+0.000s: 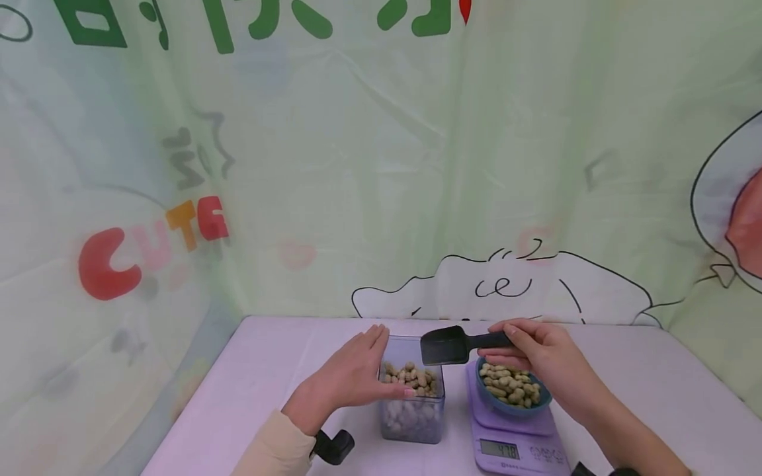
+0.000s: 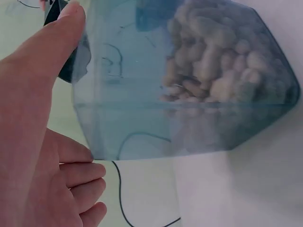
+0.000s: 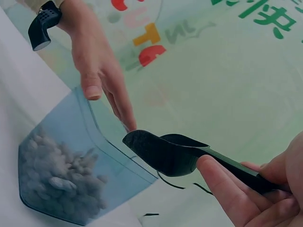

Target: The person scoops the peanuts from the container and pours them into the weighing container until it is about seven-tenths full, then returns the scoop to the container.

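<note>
My right hand (image 1: 553,354) grips the handle of a small black scoop (image 1: 443,346), its blade held near the rim of a clear bluish plastic container (image 1: 412,426). No peanuts show in the blade. Inside the container lie unshelled peanuts (image 1: 417,379), heaped in its lower part in the right wrist view. At the container's left rim is my left hand (image 1: 342,380), fingers straight and thumb stretched along the front side. Below my right hand, a blue bowl (image 1: 513,411) of unshelled peanuts (image 1: 510,385) stands on a purple kitchen scale (image 1: 526,456).
The scale's display (image 1: 500,449) seems to read 478, though a decimal point cannot be made out. A pale tabletop (image 1: 250,383) carries everything. Behind it hangs a light green printed curtain (image 1: 357,198), close to the table's back edge.
</note>
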